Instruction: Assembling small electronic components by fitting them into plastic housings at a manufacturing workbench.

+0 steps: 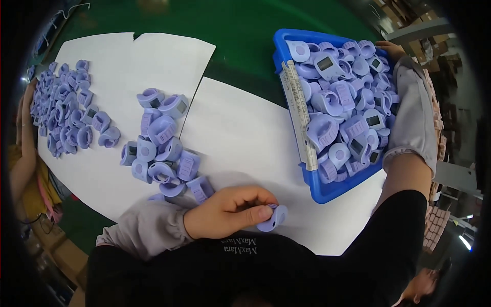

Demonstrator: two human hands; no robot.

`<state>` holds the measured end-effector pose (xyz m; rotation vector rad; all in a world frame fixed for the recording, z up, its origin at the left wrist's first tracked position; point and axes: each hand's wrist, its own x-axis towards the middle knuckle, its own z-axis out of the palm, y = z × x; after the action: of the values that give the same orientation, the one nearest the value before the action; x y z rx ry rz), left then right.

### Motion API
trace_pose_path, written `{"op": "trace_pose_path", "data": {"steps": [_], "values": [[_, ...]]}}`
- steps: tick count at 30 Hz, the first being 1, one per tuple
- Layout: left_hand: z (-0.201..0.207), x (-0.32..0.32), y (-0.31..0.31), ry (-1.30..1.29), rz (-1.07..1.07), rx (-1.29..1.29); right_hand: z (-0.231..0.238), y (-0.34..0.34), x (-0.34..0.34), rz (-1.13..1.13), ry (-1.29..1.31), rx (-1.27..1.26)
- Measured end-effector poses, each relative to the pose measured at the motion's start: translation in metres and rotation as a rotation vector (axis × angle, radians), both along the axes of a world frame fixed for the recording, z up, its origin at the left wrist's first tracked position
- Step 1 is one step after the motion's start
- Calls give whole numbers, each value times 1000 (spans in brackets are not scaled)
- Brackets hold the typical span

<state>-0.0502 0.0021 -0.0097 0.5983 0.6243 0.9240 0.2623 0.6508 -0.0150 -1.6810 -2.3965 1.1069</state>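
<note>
My left hand (232, 210) is closed around a small lilac plastic ring-shaped part (273, 217) just above the white sheet near my body. My right hand (391, 49) reaches round the far right corner of a blue plastic bin (327, 189) and grips its rim; only the fingers show past a grey sleeve. The bin is heaped with several more lilac parts (342, 102), some with small grey screens. A pale ruler-like strip (299, 112) lies along the bin's left wall.
A loose pile of lilac parts (161, 146) lies on white paper sheets (240, 133) over a green table (240, 25). A second spread of parts (66, 110) sits far left, beside another person's arm (23, 148). Cartons stand at the right.
</note>
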Motion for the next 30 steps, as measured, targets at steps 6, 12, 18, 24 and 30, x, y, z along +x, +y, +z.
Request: {"op": "trace_pose_path", "data": {"steps": [6,12,18,24,30], "values": [[3,1,-1,-17,13,-12,7,-15,-16,17,-256,38],[8,-2,2,53,21,-22,61,-57,-14,-80,-272,728],[16,12,9,148,97,29,110,-118,25,839,-183,477],[15,24,3,237,168,106,115,-285,-28,-55,-14,850],[26,23,-5,480,357,414,116,-542,-72,189,461,393]]}}
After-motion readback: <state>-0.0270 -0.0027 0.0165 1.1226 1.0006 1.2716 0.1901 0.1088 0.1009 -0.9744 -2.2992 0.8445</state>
